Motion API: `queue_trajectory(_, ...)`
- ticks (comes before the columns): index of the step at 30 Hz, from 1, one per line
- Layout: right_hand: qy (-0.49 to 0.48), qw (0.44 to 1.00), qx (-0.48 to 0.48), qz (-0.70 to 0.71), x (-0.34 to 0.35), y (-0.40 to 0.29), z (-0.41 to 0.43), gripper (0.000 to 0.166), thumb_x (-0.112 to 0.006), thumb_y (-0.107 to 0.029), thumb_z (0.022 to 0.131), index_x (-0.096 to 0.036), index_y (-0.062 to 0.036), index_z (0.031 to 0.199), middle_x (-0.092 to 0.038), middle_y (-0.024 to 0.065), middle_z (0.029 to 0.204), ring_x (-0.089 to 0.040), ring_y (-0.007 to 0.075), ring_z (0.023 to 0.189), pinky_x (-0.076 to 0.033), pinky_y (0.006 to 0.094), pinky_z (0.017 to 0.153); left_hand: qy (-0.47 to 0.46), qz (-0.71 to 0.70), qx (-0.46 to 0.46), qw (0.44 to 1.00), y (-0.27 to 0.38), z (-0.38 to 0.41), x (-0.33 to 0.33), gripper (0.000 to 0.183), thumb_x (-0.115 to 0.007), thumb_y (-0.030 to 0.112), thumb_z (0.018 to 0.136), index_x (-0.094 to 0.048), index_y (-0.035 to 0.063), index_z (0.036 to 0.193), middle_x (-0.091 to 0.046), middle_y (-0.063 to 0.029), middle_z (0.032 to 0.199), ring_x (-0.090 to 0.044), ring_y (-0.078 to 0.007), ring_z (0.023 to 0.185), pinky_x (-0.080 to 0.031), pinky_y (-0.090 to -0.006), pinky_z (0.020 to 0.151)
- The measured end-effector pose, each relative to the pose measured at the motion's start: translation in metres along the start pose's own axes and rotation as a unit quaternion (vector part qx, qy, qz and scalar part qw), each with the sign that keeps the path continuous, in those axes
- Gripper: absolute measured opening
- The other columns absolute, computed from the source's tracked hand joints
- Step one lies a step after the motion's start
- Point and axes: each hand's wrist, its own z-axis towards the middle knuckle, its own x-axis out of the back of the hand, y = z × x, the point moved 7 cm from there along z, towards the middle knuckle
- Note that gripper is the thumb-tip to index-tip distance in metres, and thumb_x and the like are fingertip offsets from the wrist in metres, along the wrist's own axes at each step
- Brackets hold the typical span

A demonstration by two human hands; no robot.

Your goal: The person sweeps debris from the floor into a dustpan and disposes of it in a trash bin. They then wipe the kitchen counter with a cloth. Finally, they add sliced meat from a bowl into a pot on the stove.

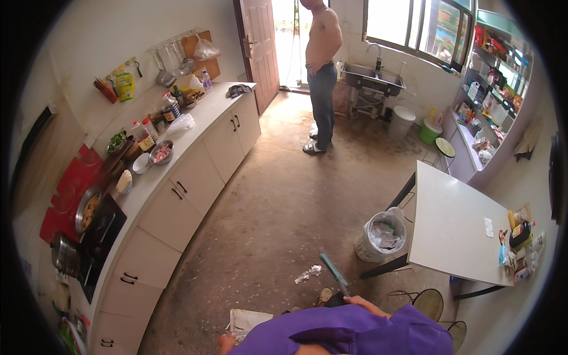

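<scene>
At the bottom edge, my left hand (227, 342) is closed around the handle of a whitish dustpan (251, 318), which is partly covered by my purple sleeve. My right hand (369, 305) grips the handle of a broom (333, 269) whose long teal head points away from me over the floor. Just left of the broom head lie crumpled white paper scraps (308, 274), apart from it. The dustpan is nearer to me, to the left of the scraps.
A lined waste bin (376, 254) holding rubbish stands beside a white table (457, 222). Round stools (428, 304) are at my right. Cabinets under a long counter (184, 153) run along the left, with a stove (103, 239). Another person (323, 84) stands near the open door (259, 53).
</scene>
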Motion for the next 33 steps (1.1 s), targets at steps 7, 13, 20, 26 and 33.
queue_trajectory(7, -0.072, 0.986, 0.098, -0.111, 0.018, -0.052, 0.01, 0.036, -0.051, -0.037, 0.08, -0.068, -0.0056, 0.074, -0.063, 0.0066, 0.066, -0.059, 0.0156, 0.064, -0.047, 0.0316, 0.061, 0.001, -0.136, -0.013, 0.991, 0.008, -0.031, -0.009, 0.06, -0.065, 0.033, 0.073, -0.048, -0.0066, 0.115, -0.049, -0.028, 0.117, -0.046, -0.0388, 0.112, -0.038, -0.0422, 0.092)
queue_trajectory(13, -0.09, 0.979, 0.064, 0.169, 0.029, -0.077, -0.003, 0.014, -0.049, -0.015, 0.081, -0.05, -0.0023, 0.087, -0.055, 0.0095, 0.063, -0.053, 0.0195, 0.047, -0.045, 0.0321, 0.04, -0.014, -0.174, 0.054, 0.983, 0.052, -0.067, 0.003, 0.05, -0.067, 0.026, 0.074, -0.051, -0.0068, 0.108, -0.057, -0.023, 0.106, -0.056, -0.0316, 0.099, -0.043, -0.039, 0.082)
queue_trajectory(20, -0.102, 0.993, 0.046, -0.037, 0.088, -0.076, 0.066, 0.014, -0.048, -0.012, 0.08, -0.047, -0.0027, 0.091, -0.054, 0.0098, 0.066, -0.054, 0.0196, 0.049, -0.045, 0.0321, 0.044, 0.062, -0.144, -0.018, 0.988, 0.094, -0.068, -0.014, 0.031, -0.068, 0.026, 0.073, -0.054, -0.0011, 0.079, -0.06, -0.0167, 0.075, -0.057, -0.0285, 0.068, -0.043, -0.0387, 0.063)
queue_trajectory(26, -0.026, 0.959, 0.154, -0.236, 0.096, -0.105, 0.167, 0.033, -0.056, -0.018, 0.077, -0.049, -0.0026, 0.105, -0.059, 0.0198, 0.09, -0.058, 0.0329, 0.083, -0.046, 0.0404, 0.072, 0.052, -0.109, 0.019, 0.993, 0.142, -0.075, -0.031, 0.028, -0.067, 0.025, 0.074, -0.055, 0.0, 0.079, -0.06, -0.0135, 0.071, -0.055, -0.0243, 0.061, -0.043, -0.0358, 0.059)
queue_trajectory(33, 0.082, 0.915, 0.213, -0.333, 0.083, -0.225, 0.334, 0.028, -0.056, -0.02, 0.076, -0.05, -0.0048, 0.098, -0.06, 0.0192, 0.088, -0.059, 0.0365, 0.082, -0.046, 0.045, 0.073, -0.014, -0.156, 0.052, 0.986, 0.17, -0.042, -0.099, 0.027, -0.067, 0.023, 0.075, -0.057, 0.0004, 0.087, -0.061, -0.0094, 0.071, -0.056, -0.0189, 0.063, -0.043, -0.0322, 0.059)
